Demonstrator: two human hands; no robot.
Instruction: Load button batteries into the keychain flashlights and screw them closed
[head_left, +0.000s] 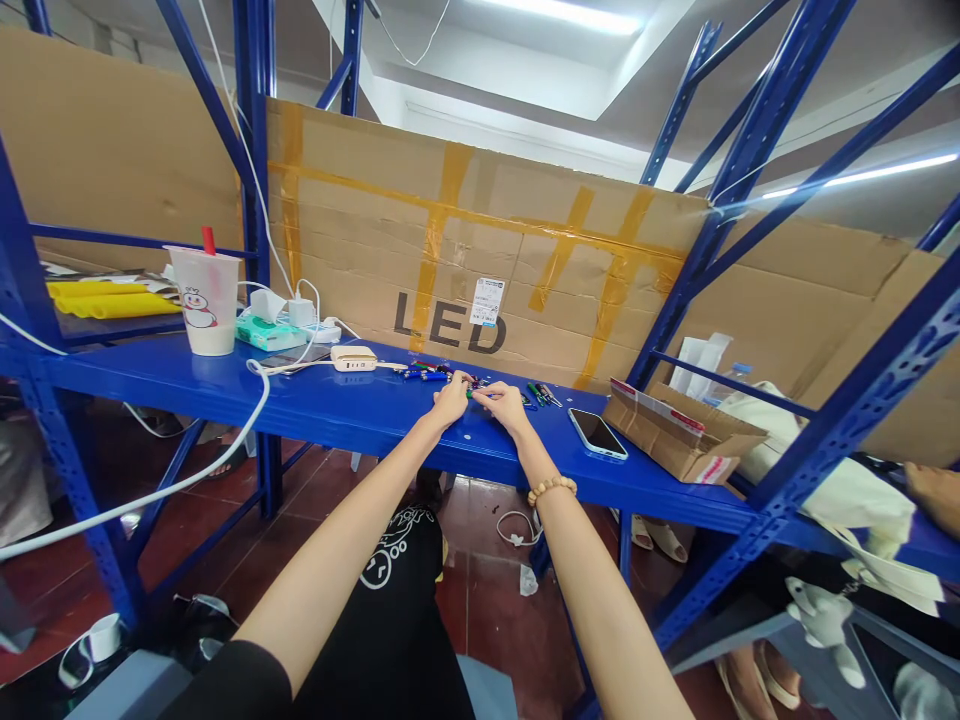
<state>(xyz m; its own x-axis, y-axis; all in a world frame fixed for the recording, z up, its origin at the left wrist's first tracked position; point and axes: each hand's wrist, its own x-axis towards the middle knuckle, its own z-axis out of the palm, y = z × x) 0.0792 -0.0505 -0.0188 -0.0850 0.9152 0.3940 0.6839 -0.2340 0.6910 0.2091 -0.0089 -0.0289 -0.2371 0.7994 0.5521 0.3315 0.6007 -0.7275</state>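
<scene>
Two hands (451, 402) (506, 408) hide tiny parts (435, 373), kind unclear.

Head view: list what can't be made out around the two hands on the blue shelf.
Head view:
- What the left hand and right hand hold: hidden by their own fingers.
- The small red, blue and green parts on the blue steel shelf: too small to identify.
- The printed label on the cardboard: too small to read.
- Another person's hand: cut off by the right edge.
</scene>
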